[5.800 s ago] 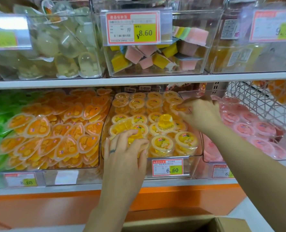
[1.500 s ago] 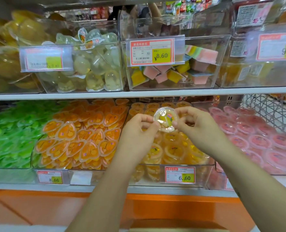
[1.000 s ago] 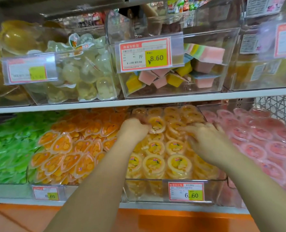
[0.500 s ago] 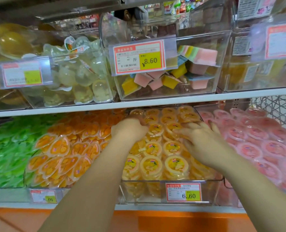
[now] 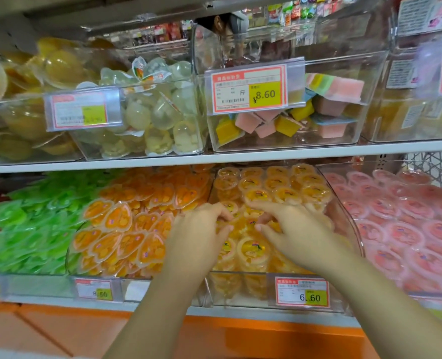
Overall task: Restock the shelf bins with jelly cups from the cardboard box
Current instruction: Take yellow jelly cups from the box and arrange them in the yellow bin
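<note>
Round yellow jelly cups point(image 5: 287, 195) fill a clear shelf bin point(image 5: 240, 288) on the lower shelf, centre of view. Both my hands reach into this bin from below. My left hand point(image 5: 199, 234) lies over the bin's left side, its fingers and thumb curled round a yellow cup in the middle rows. My right hand point(image 5: 295, 229) is beside it, index finger stretched left over the cups, thumb and other fingers pinching a cup below. The cups under my palms are hidden. The cardboard box is out of view.
Orange heart-shaped jellies point(image 5: 126, 229) fill the bin to the left, green ones point(image 5: 20, 229) further left, pink cups point(image 5: 409, 229) to the right. The upper shelf edge point(image 5: 214, 158) runs just above, carrying clear bins with price tags. A 6.60 tag point(image 5: 302, 295) hangs on the yellow bin.
Both hands held one cup up between them, then went down into the yellow bin. Since half a second ago they have drawn closer together and toward the bin's middle rows.
</note>
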Demonstrator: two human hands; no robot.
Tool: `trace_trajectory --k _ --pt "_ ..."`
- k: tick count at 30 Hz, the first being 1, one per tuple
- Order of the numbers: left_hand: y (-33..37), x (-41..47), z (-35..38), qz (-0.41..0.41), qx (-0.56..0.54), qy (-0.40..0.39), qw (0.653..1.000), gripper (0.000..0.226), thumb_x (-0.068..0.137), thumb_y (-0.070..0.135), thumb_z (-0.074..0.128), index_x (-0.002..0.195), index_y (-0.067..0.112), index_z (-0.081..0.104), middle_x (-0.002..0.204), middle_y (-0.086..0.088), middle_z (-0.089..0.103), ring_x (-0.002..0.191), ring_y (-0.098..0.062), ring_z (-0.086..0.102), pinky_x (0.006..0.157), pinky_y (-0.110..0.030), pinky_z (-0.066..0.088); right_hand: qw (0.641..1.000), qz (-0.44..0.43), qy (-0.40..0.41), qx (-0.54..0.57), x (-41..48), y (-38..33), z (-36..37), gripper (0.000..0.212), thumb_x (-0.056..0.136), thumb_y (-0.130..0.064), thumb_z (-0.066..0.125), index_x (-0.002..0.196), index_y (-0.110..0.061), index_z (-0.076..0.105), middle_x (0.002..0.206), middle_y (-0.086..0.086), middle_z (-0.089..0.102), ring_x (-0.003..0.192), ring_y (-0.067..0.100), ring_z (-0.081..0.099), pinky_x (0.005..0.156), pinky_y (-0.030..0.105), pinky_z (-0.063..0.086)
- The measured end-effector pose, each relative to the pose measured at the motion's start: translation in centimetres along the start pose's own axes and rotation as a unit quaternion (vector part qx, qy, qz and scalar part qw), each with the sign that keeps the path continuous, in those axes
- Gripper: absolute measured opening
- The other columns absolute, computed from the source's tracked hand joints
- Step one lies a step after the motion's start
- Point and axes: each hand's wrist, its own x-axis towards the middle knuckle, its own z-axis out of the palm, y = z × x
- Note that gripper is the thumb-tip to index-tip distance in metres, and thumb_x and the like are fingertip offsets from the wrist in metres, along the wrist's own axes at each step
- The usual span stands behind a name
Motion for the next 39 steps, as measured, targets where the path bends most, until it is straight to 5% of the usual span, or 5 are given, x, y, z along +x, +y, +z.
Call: trace_trajectory --k 11,19,25,30,39 --pt "-0.8 -0.4 0.1 -0.034 -0.193 -0.050 0.979 0.003 0.085 0.033 0.067 0.083 0.034 0.065 0.105 0.016 0.059 0.093 0.005 0.058 0.081 -0.016 0.048 0.996 -0.001 0.006 0.094 0.4 0.2 1.1 0.024 0.086 -0.034 0.064 0.110 -0.038 0.067 0.102 -0.019 0.068 0.106 0.007 0.058 0.102 0.040 0.038" --pt "-0.1 0.1 -0.1 -0.055 -0.288 -0.047 0.955 0.039 0.078 0.021 0.076 0.101 0.045 0.057 0.073 0.015 0.069 0.069 0.001 0.064 0.068 -0.026 0.056 0.978 0.021 0.064 0.195 0.7 0.5 0.4 0.024 0.084 -0.019 0.069 0.106 -0.030 0.071 0.067 -0.025 0.049 0.067 -0.014 0.052 0.062 0.000 0.035" --pt "0.2 1.0 -0.8 -0.019 -0.189 -0.055 0.980 0.069 0.072 0.028 0.080 0.133 0.036 0.048 0.081 0.017 0.061 0.068 0.007 0.059 0.070 -0.014 0.051 0.975 -0.010 0.055 0.214 0.8 0.3 0.1 0.026 0.086 -0.021 0.068 0.107 -0.036 0.069 0.069 -0.024 0.052 0.072 -0.021 0.049 0.065 0.002 0.037" --pt "0.5 1.6 -1.1 0.058 0.063 -0.027 0.996 0.074 0.075 0.053 0.069 0.140 0.032 0.042 0.131 0.016 0.051 0.114 -0.006 0.052 0.094 -0.029 0.043 0.983 -0.042 0.034 0.175 0.9 0.9 0.4 0.035 0.083 -0.029 0.070 0.115 -0.041 0.063 0.083 -0.035 0.054 0.081 -0.015 0.053 0.072 0.004 0.034" --pt "0.3 4.8 0.7 -0.029 0.295 0.027 0.955 0.057 0.080 0.068 0.045 0.119 0.028 0.056 0.107 0.002 0.065 0.107 -0.022 0.053 0.089 -0.037 0.029 0.989 0.058 -0.014 -0.132 0.6 3.9 -0.8 0.057 0.090 -0.050 0.050 0.142 -0.035 0.034 0.143 -0.002 0.039 0.132 0.023 0.031 0.110 0.033 0.025"
